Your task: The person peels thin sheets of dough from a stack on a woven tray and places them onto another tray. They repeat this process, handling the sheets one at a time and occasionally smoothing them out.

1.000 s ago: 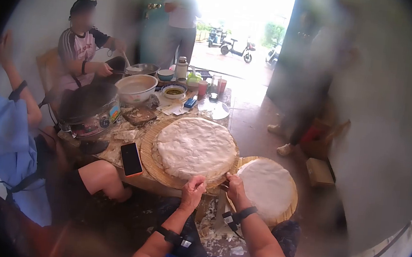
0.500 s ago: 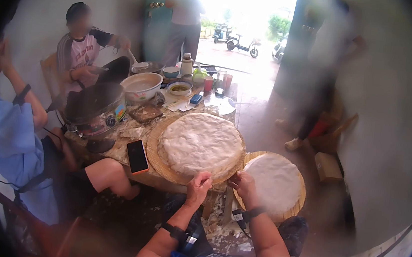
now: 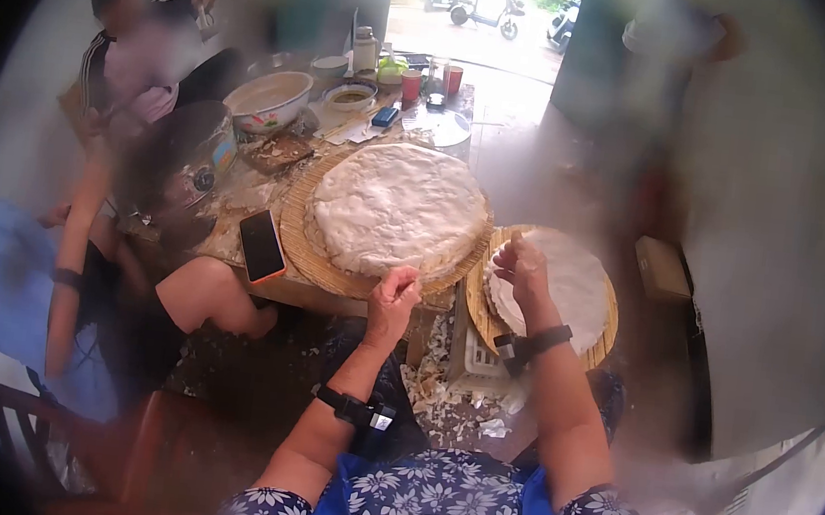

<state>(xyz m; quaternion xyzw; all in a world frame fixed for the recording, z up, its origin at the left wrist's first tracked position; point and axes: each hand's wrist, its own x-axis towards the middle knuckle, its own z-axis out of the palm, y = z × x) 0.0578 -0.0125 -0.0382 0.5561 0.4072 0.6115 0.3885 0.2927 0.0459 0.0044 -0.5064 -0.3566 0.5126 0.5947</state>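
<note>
My left hand (image 3: 395,298), its thumb and fingers pinched together, is at the near edge of a large, pale, floury round (image 3: 388,205) that looks like a stack of thin dough sheets. Any small thing between these fingers is hidden. The large round rests on a woven round board (image 3: 298,215) on the table. My right hand (image 3: 528,270) is over the left part of a smaller pale round (image 3: 571,279), fingers curled in toward the thumb. What they hold, if anything, I cannot make out. A second woven board (image 3: 609,328) lies beneath the smaller round.
A phone (image 3: 262,246) lies at the table's near left. Behind are a dark pot (image 3: 172,152), a flowered basin (image 3: 268,104), a soup bowl (image 3: 350,97) and red cups (image 3: 410,86). Two people sit at left. A cardboard box (image 3: 663,269) stands on the floor at right.
My right hand has moved from the gap between the boards to over the smaller round. My left hand stays near the large round's edge. The farther seated person's hand is raised; the view has shifted.
</note>
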